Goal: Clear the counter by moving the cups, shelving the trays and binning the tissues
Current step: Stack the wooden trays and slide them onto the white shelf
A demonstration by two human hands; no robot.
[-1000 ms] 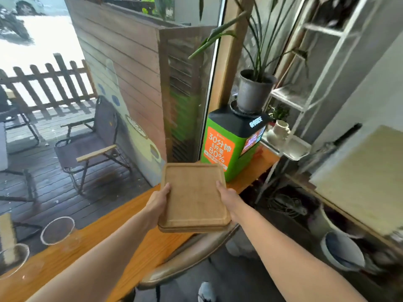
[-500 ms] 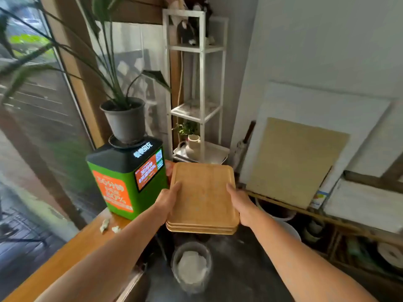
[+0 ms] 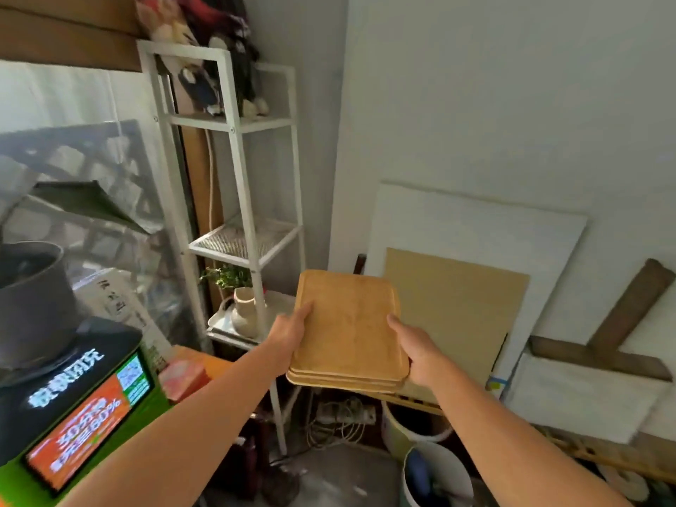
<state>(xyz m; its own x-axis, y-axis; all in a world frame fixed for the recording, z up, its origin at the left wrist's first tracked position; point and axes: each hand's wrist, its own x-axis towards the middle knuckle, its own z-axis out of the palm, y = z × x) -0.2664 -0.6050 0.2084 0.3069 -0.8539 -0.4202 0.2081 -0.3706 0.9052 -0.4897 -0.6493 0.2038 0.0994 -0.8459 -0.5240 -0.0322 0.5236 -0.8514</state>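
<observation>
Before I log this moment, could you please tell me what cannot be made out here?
All in the head view:
- Stack of flat wooden trays: exact count unclear, since only the near edges show between the left hand and the right hand.
- White metal shelf unit: its lowest shelf is partly hidden by the trays.
- Grey plant pot: cut by the left edge.
- Counter with its cups and tissues: out of frame.

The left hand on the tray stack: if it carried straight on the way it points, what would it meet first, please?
Probably the white shelf unit: the left hand, gripping the wooden trays, points up and ahead toward its lower shelf with the small potted plant. Depth is unclear.
</observation>
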